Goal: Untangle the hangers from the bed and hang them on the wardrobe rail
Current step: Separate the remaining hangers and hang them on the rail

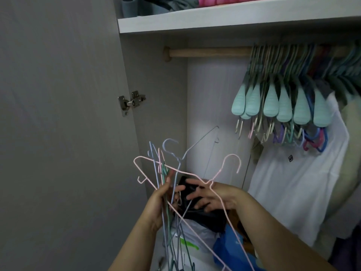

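Note:
A tangled bunch of thin wire hangers (168, 192) in pink, blue, grey and green is held up in front of the open wardrobe. My left hand (159, 202) grips the bunch around its middle. My right hand (207, 196) has spread fingers among the wires, with a pink hanger (230, 163) lying across its back; its hook points up. The wooden rail (207, 52) runs across the top, bare on its left half. Several mint-padded hangers (281, 106) hang bunched on its right half.
The wardrobe door (58, 133) stands open at left with a metal hinge (131, 102). A shelf (214, 20) with folded clothes sits above the rail. A white T-shirt (297, 182) hangs at right. Bags, a dark cloth and a blue plastic bag (232, 249) fill the wardrobe floor.

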`<move>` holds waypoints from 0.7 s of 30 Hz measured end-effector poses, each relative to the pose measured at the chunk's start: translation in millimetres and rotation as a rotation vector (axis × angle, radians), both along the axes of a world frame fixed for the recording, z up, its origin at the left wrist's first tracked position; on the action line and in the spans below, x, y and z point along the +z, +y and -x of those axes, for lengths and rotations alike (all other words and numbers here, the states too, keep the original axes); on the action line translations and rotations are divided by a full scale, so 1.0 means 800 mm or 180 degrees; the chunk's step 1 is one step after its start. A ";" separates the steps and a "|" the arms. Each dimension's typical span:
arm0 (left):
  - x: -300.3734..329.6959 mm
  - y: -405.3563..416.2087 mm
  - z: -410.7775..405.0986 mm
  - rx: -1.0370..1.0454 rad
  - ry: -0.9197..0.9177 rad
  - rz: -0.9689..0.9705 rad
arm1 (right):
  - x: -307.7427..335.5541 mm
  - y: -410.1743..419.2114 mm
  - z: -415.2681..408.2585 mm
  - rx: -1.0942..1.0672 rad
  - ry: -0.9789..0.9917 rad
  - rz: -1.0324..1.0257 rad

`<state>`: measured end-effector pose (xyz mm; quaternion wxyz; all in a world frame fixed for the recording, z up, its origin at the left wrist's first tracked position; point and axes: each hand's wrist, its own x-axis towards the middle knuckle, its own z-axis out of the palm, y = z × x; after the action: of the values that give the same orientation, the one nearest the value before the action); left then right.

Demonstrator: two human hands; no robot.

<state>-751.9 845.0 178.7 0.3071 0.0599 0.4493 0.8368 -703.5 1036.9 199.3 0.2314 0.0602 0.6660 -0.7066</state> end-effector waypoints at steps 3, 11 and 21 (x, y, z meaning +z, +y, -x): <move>0.007 0.011 -0.002 -0.0172 0.0025 -0.0194 | -0.005 -0.045 0.013 -0.0137 0.0611 -0.0047; 0.010 -0.003 0.014 0.0213 0.0199 -0.0225 | 0.000 -0.065 0.037 -0.1611 0.0575 -0.0107; 0.004 -0.029 0.047 0.0540 -0.0183 -0.0212 | -0.001 -0.023 0.048 -0.3029 0.0659 -0.0120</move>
<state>-789.3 822.2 181.5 0.2457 0.0078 0.4157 0.8757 -741.7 1018.1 198.5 -0.1859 0.2916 0.5967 -0.7241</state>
